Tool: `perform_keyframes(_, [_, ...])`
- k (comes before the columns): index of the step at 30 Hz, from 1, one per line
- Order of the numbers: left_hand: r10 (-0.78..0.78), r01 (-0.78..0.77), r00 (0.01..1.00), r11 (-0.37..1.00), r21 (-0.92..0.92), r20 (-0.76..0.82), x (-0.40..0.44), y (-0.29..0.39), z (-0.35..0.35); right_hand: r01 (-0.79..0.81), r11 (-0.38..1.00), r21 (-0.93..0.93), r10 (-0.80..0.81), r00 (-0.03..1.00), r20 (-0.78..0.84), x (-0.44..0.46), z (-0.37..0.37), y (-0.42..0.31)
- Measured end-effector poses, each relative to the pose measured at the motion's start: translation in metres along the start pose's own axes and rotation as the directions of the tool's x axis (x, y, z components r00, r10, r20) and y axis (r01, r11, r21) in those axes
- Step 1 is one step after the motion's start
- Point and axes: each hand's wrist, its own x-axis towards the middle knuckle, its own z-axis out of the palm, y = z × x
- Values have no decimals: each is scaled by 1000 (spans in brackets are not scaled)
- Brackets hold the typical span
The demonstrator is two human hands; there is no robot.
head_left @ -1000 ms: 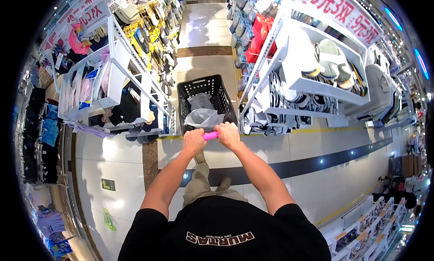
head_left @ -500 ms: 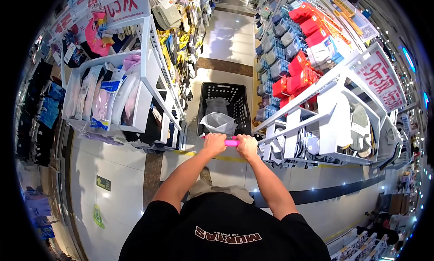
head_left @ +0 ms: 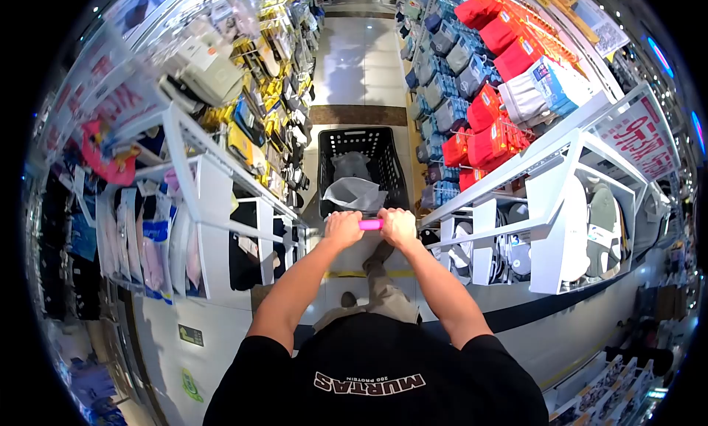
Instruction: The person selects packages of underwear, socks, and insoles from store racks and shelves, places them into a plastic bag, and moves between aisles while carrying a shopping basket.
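My left hand (head_left: 344,227) and my right hand (head_left: 398,227) are both closed around a pink handle (head_left: 371,224), side by side with a short stretch of it showing between them. Just beyond the handle is a black shopping basket (head_left: 399,177) with holes in its walls. Inside lie a whitish translucent plastic bag (head_left: 355,194) and a greyish bag-like item (head_left: 351,165) behind it. How the handle joins the basket is hidden by my hands and the bag.
Packaged socks (head_left: 251,127) hang along the left rack, and red packages (head_left: 495,142) along the right. White bins of slippers (head_left: 603,227) jut out at the right aisle end; a white bin of pale packages (head_left: 147,234) stands at the left. Tiled floor (head_left: 349,72) runs ahead between the racks.
I have moved forward with the basket into the aisle between the racks. The shelf ends on both sides are nearer, and one leg has stepped ahead. Both hands keep their grip.
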Motion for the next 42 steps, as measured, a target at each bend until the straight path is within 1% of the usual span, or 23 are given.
perform_keyframes(1, [-27,27,999,1000,7,28,12,1,-11,-4,1000,0,4,1000,3,14,-2,3])
perform_keyframes(2, [-46,46,998,999,7,46,23,1,-24,33,999,-14,-33,999,-21,27,-6,5])
perform_keyframes(5, [4,2,995,998,58,-100,68,-26,-18,8,1000,-25,-8,1000,6,77,4,17])
perform_keyframes(6, [-2,11,992,997,76,-124,81,-32,-20,-5,1000,-9,6,996,89,93,-3,17])
perform_keyframes(9, [23,4,976,992,123,-217,125,-46,-35,30,998,61,-36,995,89,140,-12,29])
perform_keyframes(11, [3,14,976,997,79,-219,155,-58,-41,43,996,78,-51,994,99,175,-3,42])
perform_keyframes(13, [-95,110,975,992,66,-203,182,-60,-52,5,999,49,-15,980,197,207,-12,46])
perform_keyframes(14, [-121,138,970,988,73,-209,195,-61,-57,51,996,72,-61,989,137,217,-19,50])
perform_keyframes(17, [-164,185,971,977,110,-173,231,-63,-76,16,997,74,-36,960,278,261,-35,59])
perform_keyframes(18, [-188,205,970,973,106,-157,243,-67,-80,12,997,76,-34,956,293,274,-38,61])
perform_keyframes(21, [-190,203,974,973,111,-122,277,-80,-93,9,995,101,-31,974,224,305,-36,68])
perform_keyframes(22, [-201,210,976,971,115,-85,288,-84,-98,19,997,79,-35,975,218,315,-36,70])
perform_keyframes(23, [-140,160,978,980,122,-152,295,-86,-102,13,996,83,-31,977,210,324,-36,72])
perform_keyframes(25, [-151,164,980,982,98,-126,316,-93,-112,2,996,89,-19,981,194,346,-31,77])
perform_keyframes(26, [-172,181,980,980,85,-99,327,-96,-118,-23,994,109,-2,976,220,358,-30,80])
perform_keyframes(29, [-181,185,979,982,31,-97,360,-108,-124,-18,996,89,-3,973,229,389,-31,88])
perform_keyframes(31, [-170,175,981,983,54,-92,376,-107,-135,-21,998,61,4,966,259,406,-30,95])
perform_keyframes(33, [-128,137,979,989,50,-157,400,-123,-129,-19,999,28,11,966,257,431,-32,102])
perform_keyframes(37, [-124,119,981,992,-41,-149,439,-132,-147,-37,999,-13,39,959,282,472,-34,113])
perform_keyframes(40, [-72,63,978,997,-50,-195,464,-144,-147,-57,997,-51,71,942,327,499,-39,118])
perform_keyframes(42, [-43,34,979,998,-49,-198,483,-151,-148,-70,995,-66,87,949,302,512,-40,122])
